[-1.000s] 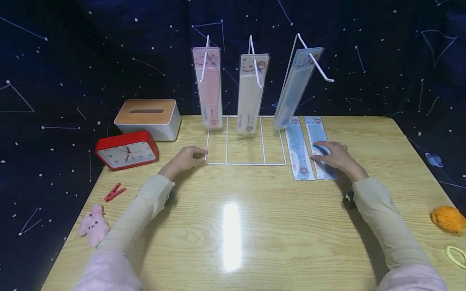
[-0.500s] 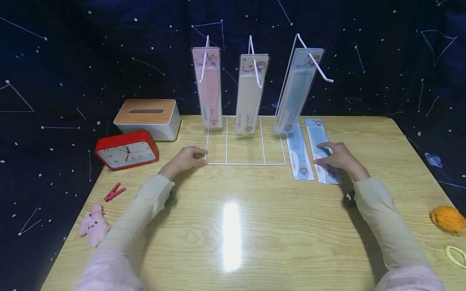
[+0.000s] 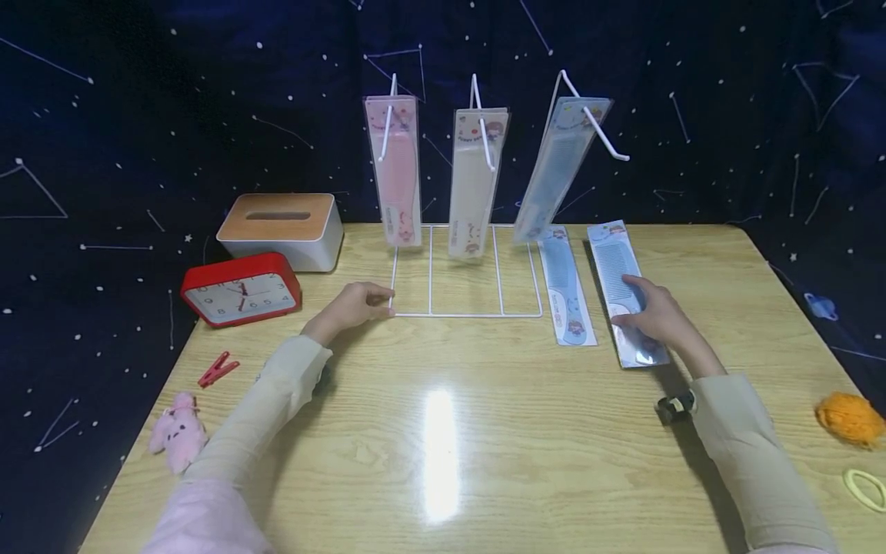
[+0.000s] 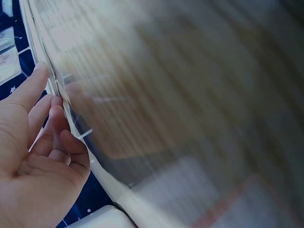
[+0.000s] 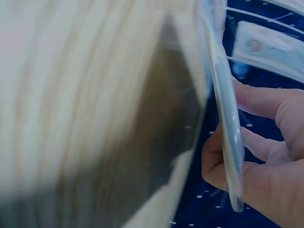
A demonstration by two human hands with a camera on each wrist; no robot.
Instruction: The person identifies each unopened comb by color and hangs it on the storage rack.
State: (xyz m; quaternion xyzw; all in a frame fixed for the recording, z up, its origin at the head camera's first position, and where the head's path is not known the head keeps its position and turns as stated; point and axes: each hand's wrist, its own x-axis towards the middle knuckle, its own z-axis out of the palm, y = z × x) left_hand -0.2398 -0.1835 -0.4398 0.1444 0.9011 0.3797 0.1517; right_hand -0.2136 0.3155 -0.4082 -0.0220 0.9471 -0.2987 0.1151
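My right hand [image 3: 657,314] grips a blue comb in a clear packet [image 3: 614,258] by its sides. In the right wrist view this packet [image 5: 227,104] appears edge-on between thumb and fingers, tilted off the table. My left hand [image 3: 351,308] pinches the front left corner of a white wire display rack [image 3: 467,315]. From the rack's hooks hang packaged combs: pink ones [image 3: 400,177] on the left, cream ones [image 3: 474,188] in the middle, blue ones [image 3: 562,169] on the right. A second packaged blue comb [image 3: 564,281] lies flat beside the rack's base.
Left of the rack stand a tissue box [image 3: 304,242] with a wooden lid and a red clock [image 3: 242,292]. A red clothes peg [image 3: 218,369] and a pink plush toy [image 3: 181,435] lie nearer. Orange yarn [image 3: 851,419] and a yellow ring [image 3: 853,488] lie far right.
My right hand has taken hold of the right-hand comb packet and drawn it right and nearer, raising it off the table. The hanging blue combs swung slightly. My left hand has stayed on the rack.
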